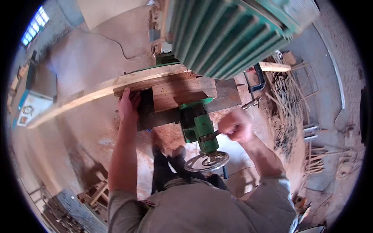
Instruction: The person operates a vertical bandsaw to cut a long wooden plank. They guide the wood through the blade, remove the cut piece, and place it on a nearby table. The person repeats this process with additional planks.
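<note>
Dusty workshop floor (97,73) | wood strip (149,82): across machine table (229,95), along long board (87,92) | left hand (129,105) stretched forward, fingers at strip's left end, grip unclear | right hand (236,126) blurred, elbow bent, fingers curled round lever (217,133)

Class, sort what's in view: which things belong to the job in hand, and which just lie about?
Job in hand, seemingly:
brown wood piece, touched by the left hand
lever, at the right hand
green machine with handwheel
long pale board

Lying about:
scrap-wood pile
floor cable
</note>
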Demonstrator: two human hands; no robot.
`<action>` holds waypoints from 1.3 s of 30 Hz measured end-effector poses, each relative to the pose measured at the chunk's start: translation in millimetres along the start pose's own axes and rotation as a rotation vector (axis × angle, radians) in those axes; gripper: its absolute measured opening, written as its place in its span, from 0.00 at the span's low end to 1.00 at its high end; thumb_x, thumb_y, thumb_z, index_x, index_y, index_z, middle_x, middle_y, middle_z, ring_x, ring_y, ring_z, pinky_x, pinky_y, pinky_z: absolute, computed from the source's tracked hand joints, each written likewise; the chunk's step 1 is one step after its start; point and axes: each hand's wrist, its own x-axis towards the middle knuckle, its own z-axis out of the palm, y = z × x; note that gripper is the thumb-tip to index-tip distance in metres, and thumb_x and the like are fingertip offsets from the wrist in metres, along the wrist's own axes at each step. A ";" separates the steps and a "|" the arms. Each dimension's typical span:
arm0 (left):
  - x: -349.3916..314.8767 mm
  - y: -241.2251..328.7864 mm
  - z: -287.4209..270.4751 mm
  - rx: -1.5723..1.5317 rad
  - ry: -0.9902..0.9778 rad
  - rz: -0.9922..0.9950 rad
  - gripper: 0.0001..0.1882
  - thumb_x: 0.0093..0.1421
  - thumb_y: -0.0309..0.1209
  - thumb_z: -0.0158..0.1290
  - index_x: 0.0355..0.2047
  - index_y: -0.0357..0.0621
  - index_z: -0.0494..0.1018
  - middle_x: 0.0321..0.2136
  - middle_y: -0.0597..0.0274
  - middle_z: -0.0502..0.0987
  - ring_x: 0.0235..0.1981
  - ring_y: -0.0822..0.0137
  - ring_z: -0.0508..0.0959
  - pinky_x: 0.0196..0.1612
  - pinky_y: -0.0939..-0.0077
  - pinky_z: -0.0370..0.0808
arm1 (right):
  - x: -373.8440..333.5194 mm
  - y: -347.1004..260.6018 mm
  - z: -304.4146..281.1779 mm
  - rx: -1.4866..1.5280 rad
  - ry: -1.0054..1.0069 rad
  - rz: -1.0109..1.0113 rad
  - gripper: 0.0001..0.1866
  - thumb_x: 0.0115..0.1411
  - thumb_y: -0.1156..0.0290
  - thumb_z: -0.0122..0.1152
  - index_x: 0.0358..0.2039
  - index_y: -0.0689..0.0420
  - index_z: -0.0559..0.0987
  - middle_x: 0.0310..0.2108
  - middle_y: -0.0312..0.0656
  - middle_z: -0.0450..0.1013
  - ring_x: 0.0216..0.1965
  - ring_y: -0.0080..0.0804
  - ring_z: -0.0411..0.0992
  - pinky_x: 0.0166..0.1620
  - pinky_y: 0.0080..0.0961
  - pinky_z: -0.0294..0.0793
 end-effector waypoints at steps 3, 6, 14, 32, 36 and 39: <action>-2.1 -1.2 10.1 -0.030 -0.008 -0.019 0.22 0.57 0.39 0.53 0.47 0.41 0.63 0.37 0.54 0.72 0.39 0.60 0.76 0.41 0.67 0.74 | -20.4 1.0 -35.8 0.400 0.442 -0.186 0.20 0.63 0.56 0.42 0.15 0.49 0.60 0.09 0.32 0.52 0.12 0.27 0.54 0.21 0.29 0.57; 1.7 8.2 10.9 -0.018 -0.010 -0.044 0.22 0.57 0.38 0.52 0.47 0.40 0.63 0.37 0.54 0.72 0.39 0.60 0.75 0.42 0.67 0.74 | -28.6 41.0 -68.8 0.258 1.025 -0.039 0.18 0.63 0.53 0.42 0.22 0.52 0.64 0.15 0.35 0.60 0.17 0.31 0.60 0.24 0.34 0.64; 14.8 13.0 -9.1 -0.068 -0.010 -0.035 0.18 0.58 0.39 0.50 0.43 0.40 0.66 0.34 0.56 0.74 0.37 0.61 0.76 0.42 0.67 0.75 | -64.9 56.5 -93.7 -0.487 1.043 -0.025 0.17 0.63 0.60 0.45 0.43 0.62 0.70 0.33 0.42 0.71 0.26 0.25 0.70 0.26 0.20 0.74; -147.2 235.6 -47.1 0.684 -0.026 0.964 0.13 0.56 0.27 0.52 0.42 0.35 0.71 0.33 0.61 0.75 0.34 0.71 0.74 0.40 0.77 0.72 | 24.6 35.9 154.7 -0.756 0.067 -0.192 0.24 0.53 0.69 0.62 0.50 0.58 0.68 0.40 0.39 0.69 0.36 0.23 0.70 0.41 0.17 0.72; -193.5 189.5 0.4 1.518 -0.319 1.012 0.11 0.49 0.28 0.57 0.32 0.37 0.71 0.24 0.62 0.76 0.27 0.75 0.76 0.30 0.80 0.73 | 89.2 89.9 225.0 -0.744 0.056 -0.430 0.23 0.54 0.68 0.61 0.50 0.58 0.69 0.44 0.42 0.69 0.42 0.25 0.69 0.44 0.22 0.71; -195.9 157.1 -0.9 1.547 -0.406 0.953 0.18 0.49 0.31 0.57 0.39 0.37 0.70 0.30 0.55 0.77 0.30 0.66 0.77 0.34 0.74 0.74 | 98.1 106.6 234.5 -0.111 -0.137 -0.209 0.21 0.55 0.72 0.58 0.49 0.61 0.67 0.43 0.41 0.69 0.45 0.25 0.68 0.45 0.23 0.71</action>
